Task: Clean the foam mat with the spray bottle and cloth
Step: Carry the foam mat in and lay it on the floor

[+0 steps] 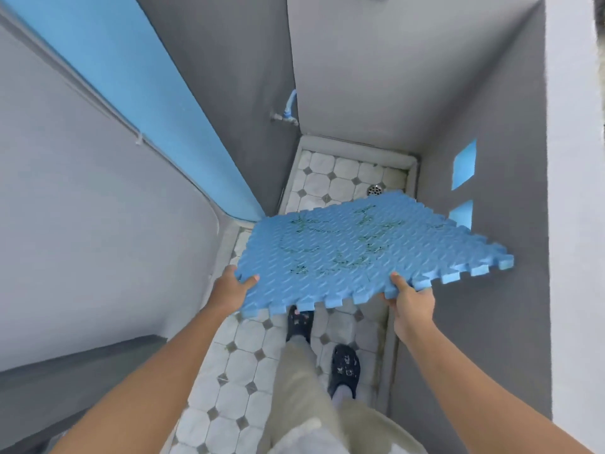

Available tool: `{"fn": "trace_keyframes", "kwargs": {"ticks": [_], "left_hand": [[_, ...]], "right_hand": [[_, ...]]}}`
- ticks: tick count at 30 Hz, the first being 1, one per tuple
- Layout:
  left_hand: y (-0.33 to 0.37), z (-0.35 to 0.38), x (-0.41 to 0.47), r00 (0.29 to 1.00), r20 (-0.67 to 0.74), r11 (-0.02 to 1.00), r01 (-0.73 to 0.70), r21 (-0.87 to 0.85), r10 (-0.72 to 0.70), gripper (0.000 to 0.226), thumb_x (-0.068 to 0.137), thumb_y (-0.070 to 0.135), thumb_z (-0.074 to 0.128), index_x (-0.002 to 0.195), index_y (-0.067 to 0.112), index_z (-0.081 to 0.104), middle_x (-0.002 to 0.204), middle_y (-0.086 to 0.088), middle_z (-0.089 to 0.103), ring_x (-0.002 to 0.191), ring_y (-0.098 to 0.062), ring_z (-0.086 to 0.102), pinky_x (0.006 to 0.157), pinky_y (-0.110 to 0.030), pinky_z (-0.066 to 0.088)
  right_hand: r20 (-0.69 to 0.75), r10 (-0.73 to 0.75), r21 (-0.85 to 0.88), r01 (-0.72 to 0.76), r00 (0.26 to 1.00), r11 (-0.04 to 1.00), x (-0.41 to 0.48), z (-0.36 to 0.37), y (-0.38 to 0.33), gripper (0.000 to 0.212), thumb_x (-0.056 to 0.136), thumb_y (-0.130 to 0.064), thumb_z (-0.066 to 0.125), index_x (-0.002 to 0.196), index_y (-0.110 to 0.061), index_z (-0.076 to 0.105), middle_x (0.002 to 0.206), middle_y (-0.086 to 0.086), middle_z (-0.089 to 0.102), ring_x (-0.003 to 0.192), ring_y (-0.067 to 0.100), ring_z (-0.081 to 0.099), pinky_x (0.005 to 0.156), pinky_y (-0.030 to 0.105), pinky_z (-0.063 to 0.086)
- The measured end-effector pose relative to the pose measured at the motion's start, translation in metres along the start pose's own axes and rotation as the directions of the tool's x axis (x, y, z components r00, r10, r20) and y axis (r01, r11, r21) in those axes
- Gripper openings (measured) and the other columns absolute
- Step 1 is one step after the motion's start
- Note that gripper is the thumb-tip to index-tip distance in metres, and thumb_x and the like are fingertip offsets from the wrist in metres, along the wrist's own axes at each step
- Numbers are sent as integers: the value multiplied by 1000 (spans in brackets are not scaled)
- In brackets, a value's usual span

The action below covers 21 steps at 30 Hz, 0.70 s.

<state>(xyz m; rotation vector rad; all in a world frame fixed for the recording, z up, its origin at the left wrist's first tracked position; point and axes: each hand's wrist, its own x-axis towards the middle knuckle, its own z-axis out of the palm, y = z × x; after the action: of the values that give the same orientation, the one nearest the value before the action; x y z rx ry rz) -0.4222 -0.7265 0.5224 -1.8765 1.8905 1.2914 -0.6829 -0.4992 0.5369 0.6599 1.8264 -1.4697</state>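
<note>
A blue foam mat (pixel 360 250) with jigsaw edges and dark green smears on its top is held flat in the air above a tiled floor. My left hand (pixel 230 286) grips its near left corner, thumb on top. My right hand (pixel 412 301) grips the near edge further right, thumb on top and fingers underneath. No spray bottle or cloth is in view.
I stand in a narrow grey-walled passage with a white tiled floor (pixel 235 381). A tap (pixel 288 117) with a blue hose sticks out of the far wall. A floor drain (pixel 375 190) lies just beyond the mat. My feet in dark clogs (pixel 343 368) are below the mat.
</note>
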Motion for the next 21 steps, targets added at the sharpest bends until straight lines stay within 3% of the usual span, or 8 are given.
{"fn": "trace_keyframes", "kwargs": {"ticks": [4,8,11,16,18,19,21], "left_hand": [[21,6,60,995,105,999,-7,33,4,61,87,46,67,133,10,49,125,-10,60,108,-28,59,87,-31,44],[54,21,119,988,142,997,-68,36,62,50,90,39,65,127,8,54,121,-12,62,97,-23,56,82,-29,40],[76,27,171,988,127,994,-96,58,88,46,91,39,64,124,8,55,119,-10,63,93,-21,54,79,-28,37],[110,41,246,985,4,981,-173,93,173,41,92,38,62,121,10,56,118,-12,65,109,-32,59,88,-34,42],[114,50,268,996,-87,998,-42,-56,37,51,89,43,64,127,11,53,119,-11,65,109,-31,60,90,-35,45],[112,55,276,990,-91,975,83,-207,-103,60,85,47,66,130,11,51,120,-11,65,106,-30,63,89,-36,51],[104,68,284,934,101,759,339,-556,-343,62,81,44,71,129,9,54,118,-10,65,96,-30,68,80,-41,59]], "right_hand": [[-77,-22,22,24,997,999,31,32,-9,40,94,-14,75,127,-2,57,111,12,70,90,23,72,65,32,56],[-152,-45,55,54,987,997,61,58,-22,35,95,-16,74,127,-10,62,117,10,73,97,23,74,76,39,58],[-156,-18,119,37,988,992,88,82,-29,32,95,-14,73,125,-10,62,111,6,74,92,20,74,71,37,58],[-140,66,311,-19,988,950,148,134,-53,26,98,-5,66,122,-11,58,106,6,69,90,19,70,59,31,58],[-122,85,433,-24,989,901,174,151,-63,30,99,2,62,125,-11,56,100,6,66,85,19,68,52,28,58],[-112,90,473,-26,990,881,185,159,-67,33,99,5,60,128,-10,55,100,6,65,81,18,69,51,29,58],[-101,109,515,-42,989,856,207,174,-64,39,99,7,59,135,-5,54,104,7,66,75,15,73,52,29,59]]}}
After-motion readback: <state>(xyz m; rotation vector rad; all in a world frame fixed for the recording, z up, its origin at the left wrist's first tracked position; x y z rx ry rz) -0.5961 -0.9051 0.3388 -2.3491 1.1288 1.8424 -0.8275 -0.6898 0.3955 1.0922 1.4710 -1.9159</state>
